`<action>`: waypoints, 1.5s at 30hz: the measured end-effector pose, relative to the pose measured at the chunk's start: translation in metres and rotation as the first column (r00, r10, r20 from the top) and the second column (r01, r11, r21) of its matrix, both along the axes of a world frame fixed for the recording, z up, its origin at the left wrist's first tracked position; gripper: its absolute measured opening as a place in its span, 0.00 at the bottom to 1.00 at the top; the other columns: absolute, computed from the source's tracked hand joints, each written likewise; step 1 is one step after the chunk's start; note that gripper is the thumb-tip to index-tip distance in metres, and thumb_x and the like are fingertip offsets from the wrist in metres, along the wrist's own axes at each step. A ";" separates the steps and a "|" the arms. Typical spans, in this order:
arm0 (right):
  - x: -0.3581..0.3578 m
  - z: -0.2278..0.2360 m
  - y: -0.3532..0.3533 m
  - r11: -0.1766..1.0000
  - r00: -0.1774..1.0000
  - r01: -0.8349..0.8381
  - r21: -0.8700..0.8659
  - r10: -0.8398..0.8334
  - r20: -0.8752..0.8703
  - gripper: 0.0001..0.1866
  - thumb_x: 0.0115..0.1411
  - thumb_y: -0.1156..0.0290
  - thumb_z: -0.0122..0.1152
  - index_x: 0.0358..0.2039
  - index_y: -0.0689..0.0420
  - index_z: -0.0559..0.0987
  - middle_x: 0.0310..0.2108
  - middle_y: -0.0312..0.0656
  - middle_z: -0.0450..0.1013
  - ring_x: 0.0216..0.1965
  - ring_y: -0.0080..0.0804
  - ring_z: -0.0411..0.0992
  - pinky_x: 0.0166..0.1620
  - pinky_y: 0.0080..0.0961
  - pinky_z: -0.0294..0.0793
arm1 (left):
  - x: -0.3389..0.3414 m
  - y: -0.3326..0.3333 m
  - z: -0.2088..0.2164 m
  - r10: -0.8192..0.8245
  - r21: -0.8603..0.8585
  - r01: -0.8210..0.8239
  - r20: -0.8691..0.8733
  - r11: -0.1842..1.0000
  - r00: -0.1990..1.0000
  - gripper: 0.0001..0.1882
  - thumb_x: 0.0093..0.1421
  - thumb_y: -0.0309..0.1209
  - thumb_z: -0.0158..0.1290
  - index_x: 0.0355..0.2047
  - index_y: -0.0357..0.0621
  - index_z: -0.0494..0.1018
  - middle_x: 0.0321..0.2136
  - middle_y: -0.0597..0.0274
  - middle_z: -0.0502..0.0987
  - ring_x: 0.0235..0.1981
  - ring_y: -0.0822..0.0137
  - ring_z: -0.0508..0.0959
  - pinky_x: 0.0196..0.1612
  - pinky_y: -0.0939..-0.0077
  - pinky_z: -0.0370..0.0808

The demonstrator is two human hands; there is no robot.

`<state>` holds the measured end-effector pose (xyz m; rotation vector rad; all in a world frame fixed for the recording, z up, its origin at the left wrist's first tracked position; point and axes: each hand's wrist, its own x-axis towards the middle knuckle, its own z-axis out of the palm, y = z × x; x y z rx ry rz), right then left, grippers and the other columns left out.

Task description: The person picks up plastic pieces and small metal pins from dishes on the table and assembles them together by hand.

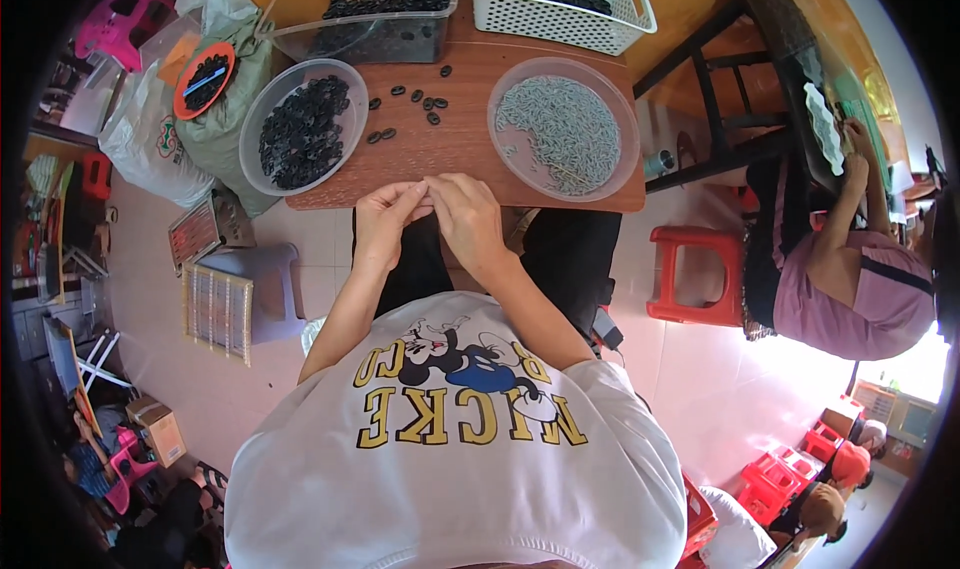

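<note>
White T-shirt (460, 489) foremost, a worker's fingers (447, 193) pinch together, anything held indiscernible; left of them, a clear bowl (252, 134) of black oval pieces (300, 134); right, a second bowl (629, 134) of silvery screws (570, 134).

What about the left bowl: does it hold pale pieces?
No, the left bowl holds black pieces; pale pieces lie in the right bowl.

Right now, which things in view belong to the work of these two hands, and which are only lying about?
Likely in the job:
left hand, right hand
round tub of black oval pieces
round tub of small grey rods
loose black ovals on the brown table

Likely just lying about:
red plastic stool
cardboard box
lilac plastic stool
</note>
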<state>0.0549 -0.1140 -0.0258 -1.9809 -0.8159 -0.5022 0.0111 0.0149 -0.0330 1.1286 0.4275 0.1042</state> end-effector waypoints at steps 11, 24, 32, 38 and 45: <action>-0.005 0.009 -0.020 0.998 0.998 0.005 -0.057 -0.001 0.060 0.22 0.48 0.79 0.57 0.47 0.60 0.73 0.24 0.38 0.71 0.28 0.32 0.71 0.38 0.27 0.66 | 0.002 -0.008 -0.002 -0.037 -0.242 0.023 -0.054 0.970 0.998 0.06 0.58 0.26 0.52 0.33 0.34 0.74 0.31 0.57 0.77 0.32 0.69 0.78 0.37 0.77 0.78; 0.001 0.002 -0.032 0.959 0.755 0.132 0.251 0.067 -0.652 0.11 0.52 0.74 0.61 0.37 0.60 0.80 0.28 0.43 0.73 0.27 0.30 0.72 0.32 0.22 0.70 | 0.009 -0.010 0.001 -0.158 -0.059 0.157 -0.012 0.986 0.987 0.07 0.58 0.23 0.51 0.35 0.33 0.73 0.32 0.57 0.78 0.31 0.68 0.79 0.38 0.76 0.77; -0.001 -0.011 -0.047 0.948 0.664 0.144 0.282 0.119 -0.738 0.06 0.53 0.75 0.61 0.32 0.62 0.80 0.28 0.37 0.73 0.29 0.20 0.71 0.33 0.16 0.68 | 0.011 -0.021 0.006 -0.255 0.112 0.252 0.014 0.961 0.967 0.06 0.56 0.23 0.54 0.34 0.34 0.74 0.29 0.59 0.78 0.29 0.71 0.78 0.35 0.81 0.76; -0.011 -0.014 -0.066 0.862 0.626 0.205 0.463 0.249 -0.739 0.05 0.53 0.75 0.61 0.30 0.63 0.79 0.28 0.39 0.72 0.29 0.23 0.71 0.34 0.18 0.68 | 0.016 -0.037 0.007 -0.347 0.128 0.347 -0.023 0.929 0.938 0.06 0.55 0.24 0.55 0.33 0.35 0.75 0.27 0.60 0.77 0.27 0.74 0.77 0.33 0.83 0.73; -0.023 -0.003 -0.099 0.793 0.668 0.369 0.485 0.137 -0.731 0.05 0.55 0.76 0.58 0.31 0.63 0.77 0.28 0.33 0.72 0.28 0.17 0.68 0.34 0.13 0.66 | 0.049 -0.065 0.049 -0.515 0.687 0.390 -0.026 0.613 0.857 0.06 0.53 0.23 0.56 0.32 0.34 0.76 0.29 0.59 0.76 0.30 0.69 0.77 0.36 0.78 0.73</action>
